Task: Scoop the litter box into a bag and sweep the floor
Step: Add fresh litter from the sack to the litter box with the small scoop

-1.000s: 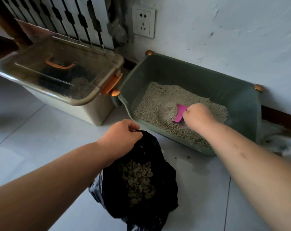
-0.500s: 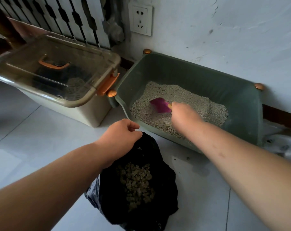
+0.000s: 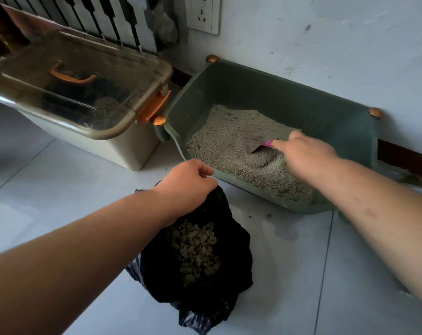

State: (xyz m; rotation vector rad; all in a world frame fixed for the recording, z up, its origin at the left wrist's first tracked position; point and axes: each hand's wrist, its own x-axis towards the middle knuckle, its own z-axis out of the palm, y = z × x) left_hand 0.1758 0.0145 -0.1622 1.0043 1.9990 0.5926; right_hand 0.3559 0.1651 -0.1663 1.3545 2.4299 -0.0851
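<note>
My right hand (image 3: 306, 157) is gripping the pink scoop (image 3: 264, 146), its blade pointing left and digging into the litter (image 3: 224, 136) in the litter box (image 3: 265, 93). My left hand (image 3: 185, 182) is pinching the rim of the black bag (image 3: 236, 250), which is sitting below-left of the scoop.

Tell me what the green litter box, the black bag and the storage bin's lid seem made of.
Litter box: probably moulded plastic, matte green; smooth one-piece walls. Bag: thin plastic film, black, slightly glossy; it crumples and folds softly. Lid: hard clear plastic, brownish tint; the contents show through and it reflects light.
</note>
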